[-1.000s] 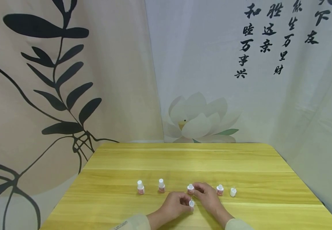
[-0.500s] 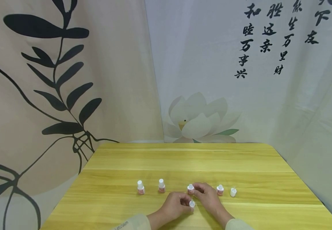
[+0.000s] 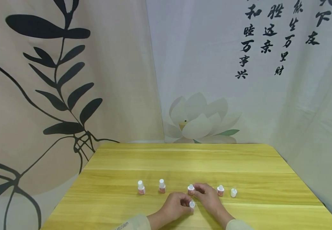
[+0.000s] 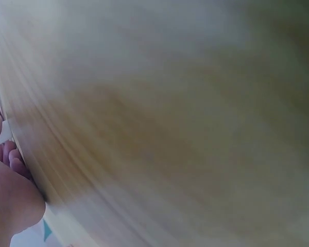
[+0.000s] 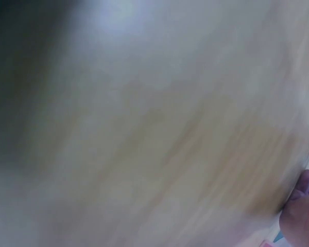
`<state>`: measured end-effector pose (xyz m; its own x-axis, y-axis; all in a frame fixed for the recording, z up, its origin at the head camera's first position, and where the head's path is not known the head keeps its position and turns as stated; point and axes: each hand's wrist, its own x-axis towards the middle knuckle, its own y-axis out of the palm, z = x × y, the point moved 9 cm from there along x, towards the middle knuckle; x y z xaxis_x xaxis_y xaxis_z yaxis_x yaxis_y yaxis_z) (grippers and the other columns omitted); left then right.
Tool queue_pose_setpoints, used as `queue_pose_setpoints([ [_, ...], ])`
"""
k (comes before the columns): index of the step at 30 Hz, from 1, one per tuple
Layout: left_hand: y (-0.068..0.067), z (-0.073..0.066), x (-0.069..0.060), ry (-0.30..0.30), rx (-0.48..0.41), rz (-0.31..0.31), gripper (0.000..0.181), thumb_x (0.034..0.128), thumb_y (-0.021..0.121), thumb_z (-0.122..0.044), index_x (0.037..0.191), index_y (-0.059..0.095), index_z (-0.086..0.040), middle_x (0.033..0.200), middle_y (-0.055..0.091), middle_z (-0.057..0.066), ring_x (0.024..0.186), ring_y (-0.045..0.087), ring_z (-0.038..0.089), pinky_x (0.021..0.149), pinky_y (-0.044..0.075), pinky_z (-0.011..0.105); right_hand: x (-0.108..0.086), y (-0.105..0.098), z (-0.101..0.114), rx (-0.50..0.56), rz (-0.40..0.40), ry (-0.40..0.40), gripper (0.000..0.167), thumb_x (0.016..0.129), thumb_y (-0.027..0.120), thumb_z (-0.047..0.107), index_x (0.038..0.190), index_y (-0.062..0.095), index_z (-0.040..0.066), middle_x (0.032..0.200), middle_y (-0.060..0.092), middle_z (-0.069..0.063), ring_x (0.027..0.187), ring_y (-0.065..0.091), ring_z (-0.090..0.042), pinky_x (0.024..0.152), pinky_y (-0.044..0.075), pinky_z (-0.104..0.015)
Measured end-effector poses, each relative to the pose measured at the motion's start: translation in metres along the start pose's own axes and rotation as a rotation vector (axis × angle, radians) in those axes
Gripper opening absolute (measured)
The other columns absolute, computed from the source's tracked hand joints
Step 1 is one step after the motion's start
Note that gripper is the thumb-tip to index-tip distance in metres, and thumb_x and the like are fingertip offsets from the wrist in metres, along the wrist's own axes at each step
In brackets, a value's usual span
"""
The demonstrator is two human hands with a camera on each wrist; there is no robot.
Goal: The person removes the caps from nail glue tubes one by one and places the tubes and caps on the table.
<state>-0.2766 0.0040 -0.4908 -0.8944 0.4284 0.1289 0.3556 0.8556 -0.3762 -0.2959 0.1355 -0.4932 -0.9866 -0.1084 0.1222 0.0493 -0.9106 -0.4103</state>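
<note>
Head camera shows me a white cap (image 3: 192, 204) pinched in the left hand (image 3: 176, 204), on the near side of a small bottle (image 3: 190, 190) that the right hand (image 3: 208, 197) grips on the table (image 3: 119, 204). Right of the hands I see an uncapped bottle (image 3: 220, 191), then a loose cap (image 3: 233, 193); leftward, a capped bottle (image 3: 162, 186) and a second capped bottle (image 3: 141, 188) stand upright.

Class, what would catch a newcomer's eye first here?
The big black leafy plant printed on the beige cloth, left in the head view. Next, low centre, the left hand holds a white cylindrical cap, the right hand a red-labelled white bottle.
</note>
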Motion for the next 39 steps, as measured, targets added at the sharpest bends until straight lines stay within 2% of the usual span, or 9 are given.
queue_pose_setpoints([
  [8, 0.000, 0.001, -0.001, -0.018, -0.004, 0.006, 0.016, 0.0746, 0.082, 0.003, 0.084, 0.073, -0.007, 0.075, 0.064, -0.006, 0.067, 0.054, 0.001, 0.061, 0.047, 0.018, -0.001, 0.000, -0.001, 0.012, -0.002, 0.011, 0.019, 0.090, 0.073, 0.024, 0.102, 0.073, 0.010, 0.097, 0.070, 0.001, 0.093, 0.063, -0.017, 0.079, 0.052, -0.029],
  [17, -0.001, 0.000, -0.001, 0.006, -0.014, 0.010, 0.017, 0.0747, 0.082, 0.002, 0.086, 0.073, -0.006, 0.075, 0.064, -0.006, 0.067, 0.054, 0.001, 0.062, 0.048, 0.018, 0.000, -0.001, -0.002, -0.001, -0.009, 0.022, 0.024, 0.087, 0.076, 0.026, 0.104, 0.072, 0.009, 0.095, 0.069, 0.001, 0.091, 0.063, -0.015, 0.079, 0.052, -0.029],
  [30, -0.003, -0.001, -0.003, 0.011, -0.025, 0.033, 0.024, 0.0766, 0.082, -0.001, 0.099, 0.073, -0.005, 0.082, 0.068, -0.001, 0.073, 0.059, 0.004, 0.069, 0.051, 0.019, 0.000, -0.003, -0.005, 0.013, -0.010, 0.074, 0.040, 0.086, 0.077, 0.020, 0.118, 0.065, -0.001, 0.099, 0.068, -0.004, 0.094, 0.064, -0.020, 0.080, 0.054, -0.035],
  [39, -0.012, 0.002, -0.003, -0.052, -0.039, 0.056, 0.028, 0.0795, 0.082, -0.009, 0.106, 0.072, -0.007, 0.090, 0.068, 0.002, 0.079, 0.061, 0.009, 0.073, 0.051, 0.021, -0.002, -0.005, -0.003, 0.059, -0.011, 0.122, 0.052, 0.086, 0.078, 0.027, 0.127, 0.061, 0.000, 0.111, 0.065, -0.009, 0.102, 0.063, -0.026, 0.085, 0.054, -0.043],
])
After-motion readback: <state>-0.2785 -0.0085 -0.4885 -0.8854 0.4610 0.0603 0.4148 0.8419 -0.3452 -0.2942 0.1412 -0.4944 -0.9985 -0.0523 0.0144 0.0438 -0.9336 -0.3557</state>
